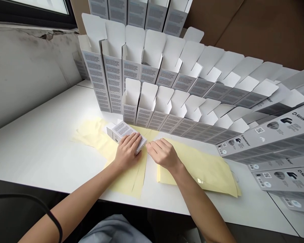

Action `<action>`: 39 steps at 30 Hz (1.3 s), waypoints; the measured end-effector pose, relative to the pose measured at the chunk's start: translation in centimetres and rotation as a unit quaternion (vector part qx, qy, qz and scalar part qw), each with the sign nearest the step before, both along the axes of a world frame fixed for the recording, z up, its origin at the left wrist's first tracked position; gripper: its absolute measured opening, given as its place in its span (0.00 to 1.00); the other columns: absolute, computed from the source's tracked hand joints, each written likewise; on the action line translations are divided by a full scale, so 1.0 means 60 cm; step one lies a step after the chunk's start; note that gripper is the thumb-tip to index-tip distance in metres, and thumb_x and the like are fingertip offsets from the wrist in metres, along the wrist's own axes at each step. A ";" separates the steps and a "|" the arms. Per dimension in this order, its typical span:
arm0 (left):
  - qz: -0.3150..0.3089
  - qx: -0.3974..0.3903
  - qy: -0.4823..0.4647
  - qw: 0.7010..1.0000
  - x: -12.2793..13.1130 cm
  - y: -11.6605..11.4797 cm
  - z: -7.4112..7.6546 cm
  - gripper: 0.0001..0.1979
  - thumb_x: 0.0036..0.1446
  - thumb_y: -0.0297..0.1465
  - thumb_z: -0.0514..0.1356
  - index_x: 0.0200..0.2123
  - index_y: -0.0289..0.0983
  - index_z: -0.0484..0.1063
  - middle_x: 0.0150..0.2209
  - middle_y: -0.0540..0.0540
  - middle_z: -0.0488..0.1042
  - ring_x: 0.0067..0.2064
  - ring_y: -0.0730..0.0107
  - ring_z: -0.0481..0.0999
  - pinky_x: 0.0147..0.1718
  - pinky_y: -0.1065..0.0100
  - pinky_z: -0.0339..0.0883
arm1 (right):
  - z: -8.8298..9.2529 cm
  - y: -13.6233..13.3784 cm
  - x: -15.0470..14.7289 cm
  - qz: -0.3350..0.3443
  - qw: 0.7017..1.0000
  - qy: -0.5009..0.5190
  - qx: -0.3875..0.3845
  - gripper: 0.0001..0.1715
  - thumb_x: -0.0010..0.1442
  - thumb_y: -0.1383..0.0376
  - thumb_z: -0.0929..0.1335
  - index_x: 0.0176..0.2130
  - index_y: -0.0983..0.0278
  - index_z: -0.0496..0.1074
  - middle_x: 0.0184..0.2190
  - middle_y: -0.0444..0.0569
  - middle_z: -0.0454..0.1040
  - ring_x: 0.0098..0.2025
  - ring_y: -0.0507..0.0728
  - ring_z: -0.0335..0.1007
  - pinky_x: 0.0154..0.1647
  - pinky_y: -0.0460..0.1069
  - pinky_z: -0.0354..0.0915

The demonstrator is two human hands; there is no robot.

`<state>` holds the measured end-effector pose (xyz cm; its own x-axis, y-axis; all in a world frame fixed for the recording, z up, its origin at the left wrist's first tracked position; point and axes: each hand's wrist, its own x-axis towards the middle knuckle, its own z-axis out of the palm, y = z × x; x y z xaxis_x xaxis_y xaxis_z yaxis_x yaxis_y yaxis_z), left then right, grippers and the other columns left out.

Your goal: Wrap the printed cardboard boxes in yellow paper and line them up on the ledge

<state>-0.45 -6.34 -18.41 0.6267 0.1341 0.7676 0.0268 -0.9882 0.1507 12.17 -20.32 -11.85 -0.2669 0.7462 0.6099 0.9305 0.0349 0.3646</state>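
Observation:
A small printed cardboard box (123,129) lies at an angle on yellow sheets, one end pointing toward my right hand. Wrapped over its near end is my left hand (128,148), fingers on the top face and thumb at the side. My right hand (162,152) is closed in a pinch just beside that end; whatever its fingertips hold, if anything, is hidden. Beneath the box and my left hand spread loose yellow sheets (128,180). Under my right wrist begins a thicker stack of yellow sheets (207,165).
Behind my hands stand rows of upright white boxes (130,113) with raised flaps. On the right, long printed boxes (283,125) lie stacked. A white wall (27,67) bounds the white table (53,152) at left. A black cable (40,202) hangs at lower left.

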 end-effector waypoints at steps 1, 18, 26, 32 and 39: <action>0.000 0.000 0.000 1.000 0.000 0.000 0.000 0.29 0.53 0.29 0.58 0.59 0.34 0.62 0.56 0.37 0.71 0.57 0.54 0.70 0.55 0.55 0.58 | -0.001 0.000 0.000 0.001 1.000 0.020 -0.008 0.16 0.64 0.76 0.61 0.27 0.62 0.66 0.19 0.45 0.60 0.22 0.52 0.52 0.23 0.53 0.49; 0.005 -0.003 0.003 1.000 -0.002 -0.001 0.001 0.29 0.55 0.30 0.58 0.60 0.34 0.61 0.55 0.37 0.71 0.57 0.54 0.70 0.55 0.55 0.59 | -0.018 0.003 0.000 0.044 0.998 -0.036 0.000 0.10 0.62 0.76 0.63 0.35 0.65 0.71 0.25 0.48 0.71 0.27 0.54 0.63 0.25 0.53 0.58; 0.005 -0.004 -0.002 1.000 -0.002 -0.001 0.001 0.28 0.55 0.29 0.57 0.60 0.34 0.62 0.55 0.37 0.71 0.57 0.54 0.70 0.55 0.55 0.59 | -0.015 0.004 -0.003 0.047 0.998 -0.043 0.001 0.09 0.61 0.77 0.64 0.35 0.67 0.72 0.26 0.49 0.73 0.29 0.54 0.66 0.27 0.52 0.62; 0.004 -0.005 -0.003 1.000 -0.001 -0.001 0.001 0.27 0.55 0.30 0.57 0.59 0.34 0.62 0.55 0.37 0.71 0.57 0.53 0.70 0.55 0.54 0.59 | -0.017 0.005 -0.004 0.047 0.998 -0.039 -0.003 0.08 0.61 0.76 0.65 0.36 0.67 0.72 0.26 0.48 0.72 0.28 0.54 0.66 0.27 0.52 0.62; -0.004 -0.015 0.000 1.000 -0.001 -0.002 0.001 0.29 0.56 0.30 0.56 0.61 0.34 0.61 0.55 0.37 0.71 0.58 0.54 0.69 0.55 0.54 0.59 | -0.018 0.003 -0.003 0.056 0.998 0.000 -0.028 0.08 0.62 0.75 0.64 0.39 0.67 0.72 0.29 0.51 0.74 0.31 0.56 0.68 0.30 0.53 0.63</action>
